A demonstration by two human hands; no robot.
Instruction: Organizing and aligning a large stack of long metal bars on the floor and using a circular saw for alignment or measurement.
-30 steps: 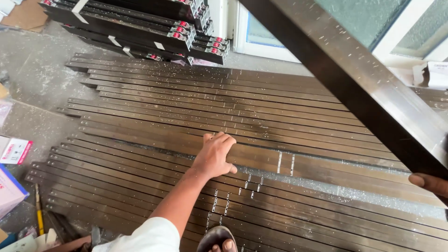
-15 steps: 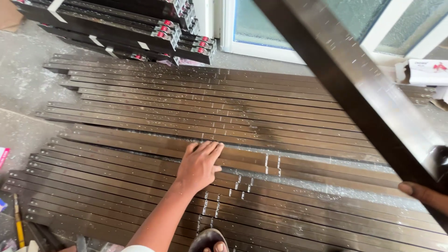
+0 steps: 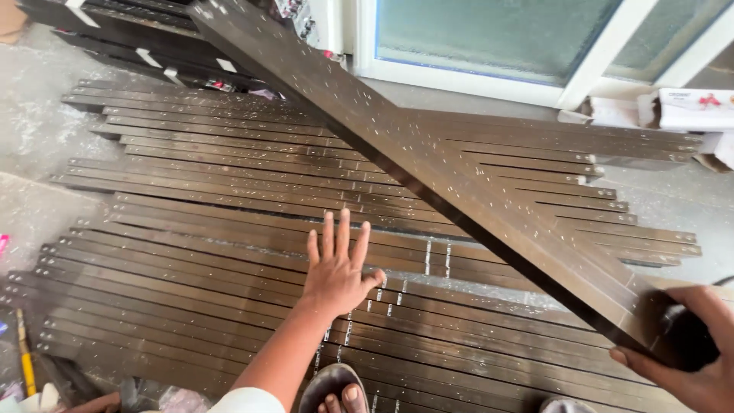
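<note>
My right hand (image 3: 688, 356) grips the near end of a long dark metal bar (image 3: 428, 164). The bar is lifted and runs diagonally from the lower right up to the upper left, above the floor. My left hand (image 3: 336, 268) lies flat with fingers spread on a layer of many dark metal strips (image 3: 191, 252) laid side by side on the floor. Small slots and holes show in the strips just right of my left hand. My foot in a sandal (image 3: 332, 394) stands on the strips at the bottom edge.
A stack of dark bars with labels (image 3: 130, 34) lies at the back left. A white-framed glass door (image 3: 497, 46) stands behind, with cardboard boxes (image 3: 688, 107) at its right. A yellow tool (image 3: 25, 359) lies at the lower left on the dusty concrete floor.
The view has swung right and back. The lifted bar now reaches across more of the picture, and my right hand has come further into view on its end. My left hand stays on the strips.
</note>
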